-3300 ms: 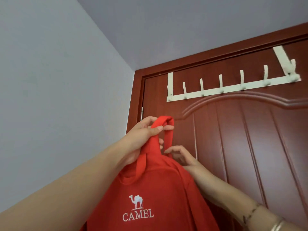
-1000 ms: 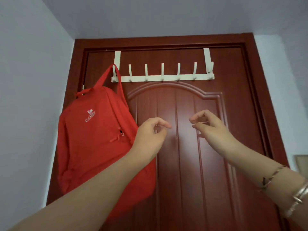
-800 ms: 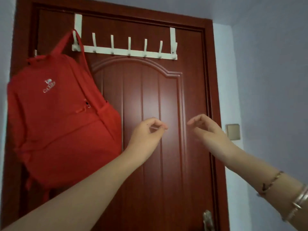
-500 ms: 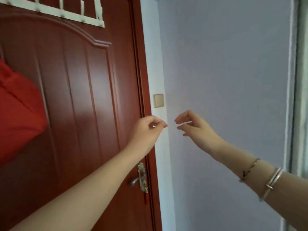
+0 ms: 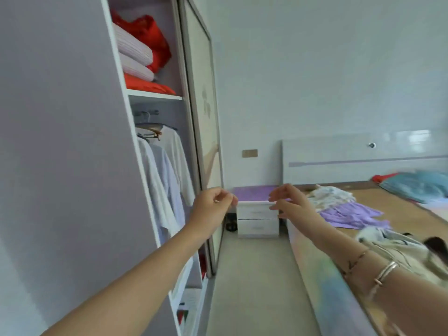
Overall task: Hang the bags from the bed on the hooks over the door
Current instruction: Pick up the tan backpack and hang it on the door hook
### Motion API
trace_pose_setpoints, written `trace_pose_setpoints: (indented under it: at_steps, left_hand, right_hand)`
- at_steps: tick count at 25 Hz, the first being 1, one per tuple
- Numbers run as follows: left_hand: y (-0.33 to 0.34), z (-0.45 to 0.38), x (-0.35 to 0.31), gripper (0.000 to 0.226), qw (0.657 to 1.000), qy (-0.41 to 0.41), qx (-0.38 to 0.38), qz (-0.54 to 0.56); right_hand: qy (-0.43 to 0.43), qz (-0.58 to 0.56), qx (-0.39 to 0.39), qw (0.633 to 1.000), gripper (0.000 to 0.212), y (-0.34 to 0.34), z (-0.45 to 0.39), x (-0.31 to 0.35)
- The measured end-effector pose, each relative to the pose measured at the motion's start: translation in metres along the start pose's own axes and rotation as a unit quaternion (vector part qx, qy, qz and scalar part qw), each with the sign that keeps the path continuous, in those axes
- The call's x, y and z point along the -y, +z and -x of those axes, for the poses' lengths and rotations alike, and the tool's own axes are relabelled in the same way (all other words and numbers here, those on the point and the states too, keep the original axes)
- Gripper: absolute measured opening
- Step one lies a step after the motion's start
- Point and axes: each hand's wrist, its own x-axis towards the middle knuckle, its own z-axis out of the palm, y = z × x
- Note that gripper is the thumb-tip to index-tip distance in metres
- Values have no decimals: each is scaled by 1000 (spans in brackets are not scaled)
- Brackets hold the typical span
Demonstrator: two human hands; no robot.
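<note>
The door, its hooks and the red backpack are out of view. My left hand [image 5: 213,206] and my right hand [image 5: 292,202] are raised side by side at mid-frame, fingers loosely curled, nothing in either. The bed [image 5: 409,212] stretches along the right. On it lie a purple cloth item [image 5: 351,215], a pale patterned item [image 5: 332,195], and a cream item [image 5: 397,248] with a dark patch near the right edge. Motion blur hides which of these are bags.
An open wardrobe [image 5: 155,166] stands on the left with white shirts hanging and folded red and pink bedding on its shelf. A white nightstand [image 5: 257,219] with a purple top sits at the far wall. A strip of pale floor [image 5: 252,282] runs between wardrobe and bed.
The red backpack went from my hands onto the leftmost door hook. The view then swung right, away from the door, to the wardrobe and bed. Both hands stayed raised and empty.
</note>
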Motion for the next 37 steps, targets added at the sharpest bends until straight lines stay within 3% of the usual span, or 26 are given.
trace_pose_setpoints:
  at_steps: [6, 14, 21, 26, 29, 37]
  left_hand:
    - [225, -63, -11, 29, 991, 5, 120, 58]
    - [470, -136, -2, 24, 954, -31, 285, 92]
    - [659, -253, 46, 26, 906, -59, 411, 77]
    - [772, -324, 77, 27, 884, -70, 461, 23]
    - [818, -334, 98, 26, 871, -80, 484, -10]
    - [934, -331, 158, 24, 866, -123, 484, -41]
  right_hand:
    - [85, 42, -146, 985, 21, -212, -11, -99]
    - [219, 87, -278, 931, 23, -399, -24, -230]
    - [331, 91, -372, 862, 23, -509, -90, -362]
    - [414, 101, -426, 798, 16, -566, -125, -447]
    - [451, 113, -426, 776, 12, -585, -123, -494]
    - [530, 105, -378, 751, 34, -652, -137, -624]
